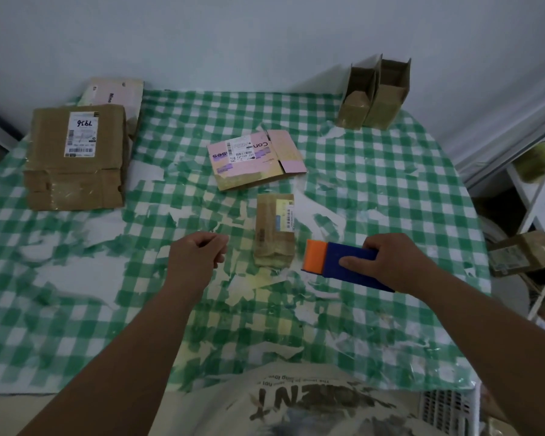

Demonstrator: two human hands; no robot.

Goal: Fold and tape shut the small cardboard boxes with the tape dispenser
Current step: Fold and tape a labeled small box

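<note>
1. My right hand (390, 262) grips the one blue-and-orange tape dispenser (343, 265), lower right of centre.
2. My left hand (199, 251) is loosely curled, holding nothing.
3. One small brown box (274, 229) lies at centre, just left of the dispenser.
4. Two open boxes (375, 96) stand upper right.

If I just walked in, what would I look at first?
Probably the bright blue and orange tape dispenser, held in the right hand near the middle of the green checked tablecloth. Just left of it lies a small brown box, with the left hand loosely curled and empty on its other side. Further back sits a flattened pink box.
</note>
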